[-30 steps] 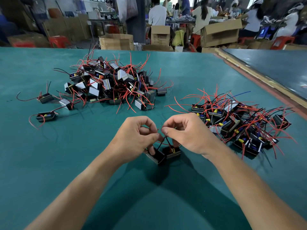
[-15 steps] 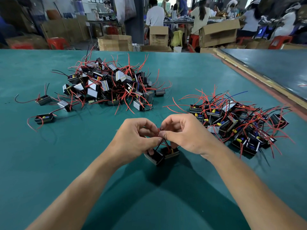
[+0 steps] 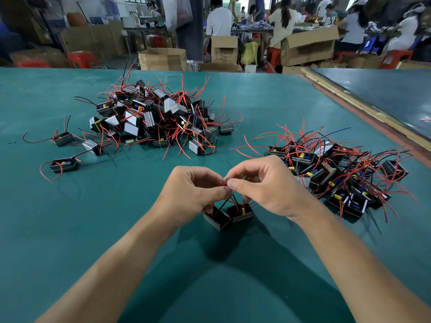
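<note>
Two small black box-shaped modules, the left module and the right module, sit side by side on the green table below my hands. Black and red wires rise from them to my fingertips. My left hand and my right hand meet above the modules, thumb and forefinger of each pinching the wire ends together. The wire tips themselves are hidden between the fingers.
A big heap of black modules with red leads lies at the back left, with three strays beside it. A second heap lies to the right. A wooden strip edges the table. Cardboard boxes and people stand beyond.
Both hands stay pinched on the wire ends above the two modules. The fingers shifted only slightly against each other; the modules have not moved.
</note>
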